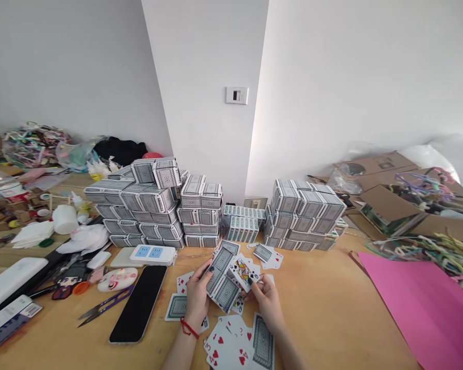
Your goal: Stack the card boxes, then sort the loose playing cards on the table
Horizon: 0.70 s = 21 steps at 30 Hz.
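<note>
My left hand (199,290), with a red string on its wrist, grips a structure of grey-backed playing cards (224,294) from its left side. In my right hand (265,295), a face-up queen card (244,273) is pinched between thumb and fingers, against the right side of that structure. Below my hands lies a fan of face-up heart cards (227,341), with a face-down card (263,341) beside it. Another face-down card (176,307) rests left of my left wrist. More loose cards (268,255) lie behind my hands.
Tall stacks of card-built blocks (139,213) stand at the back left, with another stack (303,213) back right. A phone (139,303), thread snips (106,306) and a power strip (153,254) lie left. Pink paper (420,303) and open cardboard boxes (393,205) occupy the right.
</note>
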Available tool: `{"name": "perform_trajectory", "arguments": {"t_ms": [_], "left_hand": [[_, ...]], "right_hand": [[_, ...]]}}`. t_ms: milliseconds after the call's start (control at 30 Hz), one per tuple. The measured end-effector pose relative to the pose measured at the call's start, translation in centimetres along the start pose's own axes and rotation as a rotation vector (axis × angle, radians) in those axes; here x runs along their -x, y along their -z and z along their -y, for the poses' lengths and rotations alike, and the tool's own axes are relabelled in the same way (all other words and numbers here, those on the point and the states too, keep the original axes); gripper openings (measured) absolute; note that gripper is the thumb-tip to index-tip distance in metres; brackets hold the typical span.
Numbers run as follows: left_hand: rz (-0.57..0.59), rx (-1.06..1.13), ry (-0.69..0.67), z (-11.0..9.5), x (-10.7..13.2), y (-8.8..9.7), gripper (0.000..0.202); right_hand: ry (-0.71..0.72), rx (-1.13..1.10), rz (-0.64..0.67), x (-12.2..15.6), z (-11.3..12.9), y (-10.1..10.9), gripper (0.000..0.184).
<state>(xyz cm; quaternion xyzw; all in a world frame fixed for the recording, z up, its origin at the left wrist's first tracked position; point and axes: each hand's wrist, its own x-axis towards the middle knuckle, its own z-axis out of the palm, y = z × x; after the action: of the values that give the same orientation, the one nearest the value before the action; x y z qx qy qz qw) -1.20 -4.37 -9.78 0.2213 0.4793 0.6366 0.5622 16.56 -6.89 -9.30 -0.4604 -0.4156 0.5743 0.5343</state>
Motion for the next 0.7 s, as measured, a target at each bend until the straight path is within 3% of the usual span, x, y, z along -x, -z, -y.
{"name": "perform_trajectory", "arguments": {"t_ms": [400, 700], "left_hand": [[0.027, -0.109, -0.090, 0.7, -0.2, 0.3, 0.038], [0.104, -0.244, -0.164, 0.7, -0.2, 0.5, 0.036]], "right_hand": [[-0.113, 0.216, 0.133, -0.4, -0.9, 0.4, 0.023], [-0.074, 0.176, 0.192, -0.8, -0.1, 1.0, 0.017]]}}
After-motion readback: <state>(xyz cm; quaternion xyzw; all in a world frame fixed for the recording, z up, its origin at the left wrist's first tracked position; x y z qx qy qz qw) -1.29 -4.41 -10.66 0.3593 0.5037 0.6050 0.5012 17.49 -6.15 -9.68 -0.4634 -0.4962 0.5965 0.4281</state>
